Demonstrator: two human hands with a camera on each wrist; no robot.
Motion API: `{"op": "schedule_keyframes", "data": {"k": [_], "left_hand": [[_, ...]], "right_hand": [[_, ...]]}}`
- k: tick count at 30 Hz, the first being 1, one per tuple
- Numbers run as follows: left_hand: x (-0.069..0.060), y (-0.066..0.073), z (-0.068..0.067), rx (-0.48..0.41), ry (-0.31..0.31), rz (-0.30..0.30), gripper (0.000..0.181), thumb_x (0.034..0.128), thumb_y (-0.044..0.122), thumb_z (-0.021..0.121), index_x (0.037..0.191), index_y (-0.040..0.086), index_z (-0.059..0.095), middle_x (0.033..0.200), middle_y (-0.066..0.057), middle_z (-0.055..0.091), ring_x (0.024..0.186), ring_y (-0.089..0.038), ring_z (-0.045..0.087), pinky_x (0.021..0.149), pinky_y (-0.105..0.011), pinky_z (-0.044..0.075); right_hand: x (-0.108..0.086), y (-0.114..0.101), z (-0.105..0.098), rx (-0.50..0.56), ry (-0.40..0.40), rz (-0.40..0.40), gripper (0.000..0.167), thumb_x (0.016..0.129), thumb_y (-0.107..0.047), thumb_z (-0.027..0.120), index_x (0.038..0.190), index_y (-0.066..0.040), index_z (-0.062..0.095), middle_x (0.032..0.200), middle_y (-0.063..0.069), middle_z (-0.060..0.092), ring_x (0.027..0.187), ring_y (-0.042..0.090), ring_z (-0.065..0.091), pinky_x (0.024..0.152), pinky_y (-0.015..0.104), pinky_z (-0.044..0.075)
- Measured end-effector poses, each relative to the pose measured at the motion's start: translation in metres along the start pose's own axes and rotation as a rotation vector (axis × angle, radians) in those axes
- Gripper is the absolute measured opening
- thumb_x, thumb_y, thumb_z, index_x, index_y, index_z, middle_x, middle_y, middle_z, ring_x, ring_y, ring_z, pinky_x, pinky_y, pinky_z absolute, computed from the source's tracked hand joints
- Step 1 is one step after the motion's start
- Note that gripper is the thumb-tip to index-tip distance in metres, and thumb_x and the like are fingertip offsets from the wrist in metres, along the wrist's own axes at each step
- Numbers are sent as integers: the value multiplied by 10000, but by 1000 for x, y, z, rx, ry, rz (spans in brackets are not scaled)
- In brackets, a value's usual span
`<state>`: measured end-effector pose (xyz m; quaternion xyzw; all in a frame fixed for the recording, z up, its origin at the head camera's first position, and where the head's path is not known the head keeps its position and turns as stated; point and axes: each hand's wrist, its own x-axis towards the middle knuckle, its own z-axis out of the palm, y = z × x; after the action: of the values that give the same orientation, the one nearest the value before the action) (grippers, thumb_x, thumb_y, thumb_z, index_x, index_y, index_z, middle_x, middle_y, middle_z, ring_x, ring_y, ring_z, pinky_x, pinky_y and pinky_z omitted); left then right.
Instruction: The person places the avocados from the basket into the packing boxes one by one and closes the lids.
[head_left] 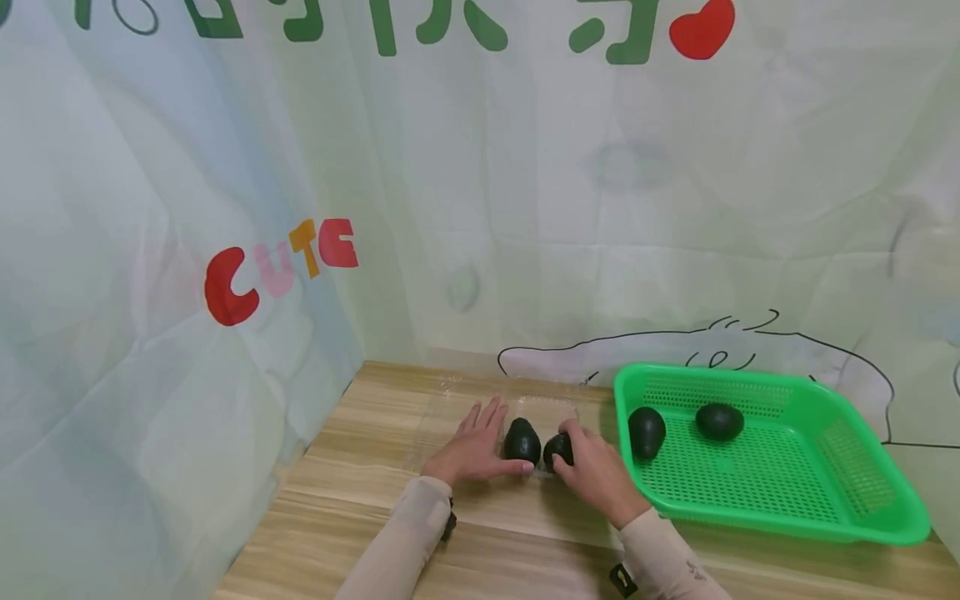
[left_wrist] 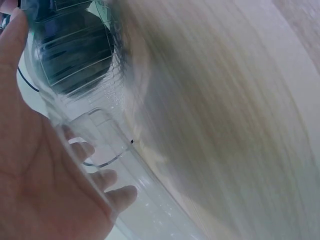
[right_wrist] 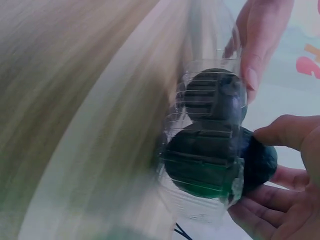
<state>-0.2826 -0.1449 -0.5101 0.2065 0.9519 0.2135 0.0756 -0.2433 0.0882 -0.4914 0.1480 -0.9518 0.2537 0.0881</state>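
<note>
A clear plastic clamshell box (head_left: 542, 407) lies on the table with its lid folded out to the left. One dark avocado (head_left: 522, 442) sits inside it. My right hand (head_left: 600, 477) grips a second avocado (head_left: 558, 451) beside the first, thumb and fingers around its upper part. In the right wrist view, this avocado (right_wrist: 261, 159) has its lower part within the ribbed wall of the box and its top above the rim. My left hand (head_left: 474, 450) rests flat on the lid side, its fingers extended and thumb pointing toward the first avocado.
A green perforated basket (head_left: 780, 527) stands at the right, close to my right hand. Two avocados, one at its left wall (head_left: 647, 432) and one near its back (head_left: 719, 422), lie in it. Printed curtains (head_left: 480, 208) hang behind and left of the wood-grained table (head_left: 330, 508).
</note>
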Motion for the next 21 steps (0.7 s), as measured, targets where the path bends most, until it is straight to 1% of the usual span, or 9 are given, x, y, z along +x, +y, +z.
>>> {"op": "schedule_keyframes", "data": {"k": [2,6,10,14,16,19,21], "left_hand": [[0,0,0,4,0,-4,1189,817,795,610,1630,56,157,1708,-152,74,1542,-465,77,1241,-570,147],[0,0,0,4,-3,-4,1199,813,802,607,1632,60,143,1709,-150,64,1543,-464,68,1242,-568,143],[-1,0,1,-1,-8,-9,1198,812,797,613,1634,66,139,1711,-138,55,1544,-463,62,1244,-563,141],[-2,0,2,0,-9,-12,1195,812,799,612,1632,64,149,1710,-138,61,1543,-464,68,1245,-560,143],[-2,0,2,3,-10,-8,1197,813,804,604,1631,60,148,1709,-145,60,1542,-467,67,1245,-559,142],[0,-1,3,6,-8,-7,1206,811,813,595,1632,58,136,1709,-149,52,1544,-463,61,1245,-558,145],[1,-1,3,7,-6,-8,1210,810,817,592,1633,60,131,1710,-149,49,1545,-461,59,1243,-560,152]], "right_hand": [[0,0,0,-2,11,-18,357,879,-211,796,1155,-106,594,1008,144,713,786,261,684,691,452,567],[-2,-1,-1,-8,25,-51,349,838,-193,845,1094,-112,623,991,138,738,809,287,710,695,471,576],[-6,-3,-2,-31,24,-63,345,803,-195,875,1057,-119,654,988,132,755,835,301,728,700,465,588],[-10,-5,-2,-81,29,-98,306,798,-209,879,1033,-123,703,990,106,766,836,273,735,686,435,591],[-12,-5,-1,-110,37,-120,269,807,-208,870,1022,-116,737,1017,101,772,862,266,740,692,428,593],[-13,-4,0,-159,75,-170,211,829,-197,850,1008,-103,791,1084,110,771,935,272,749,721,437,599],[-14,-4,1,-214,108,-219,178,849,-207,832,995,-106,814,1116,111,765,958,276,749,748,447,598]]}}
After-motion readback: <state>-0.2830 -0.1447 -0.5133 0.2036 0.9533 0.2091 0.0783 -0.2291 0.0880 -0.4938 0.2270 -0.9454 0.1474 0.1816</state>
